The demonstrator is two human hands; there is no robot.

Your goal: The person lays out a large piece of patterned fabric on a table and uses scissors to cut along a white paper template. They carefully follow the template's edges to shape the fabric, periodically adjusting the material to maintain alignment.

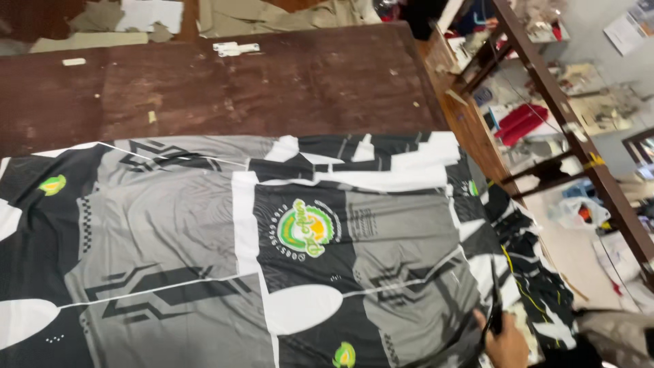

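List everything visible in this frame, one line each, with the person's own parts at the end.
Printed fabric: one sheet, black, grey and white with green and yellow round badges, spread over the near half of the table.
Table: one, dark brown, worn, bare at the far half.
Paper scraps: a few, white, far table edge.
Cardboard pieces: several, tan, on the floor beyond the table.
Shelf rack: one, brown wood, right side, holding mixed goods.
Scissors: one pair, dark, at the fabric's right edge.
Right hand: one, bottom right, grip on the scissors.
Left hand: not in view.
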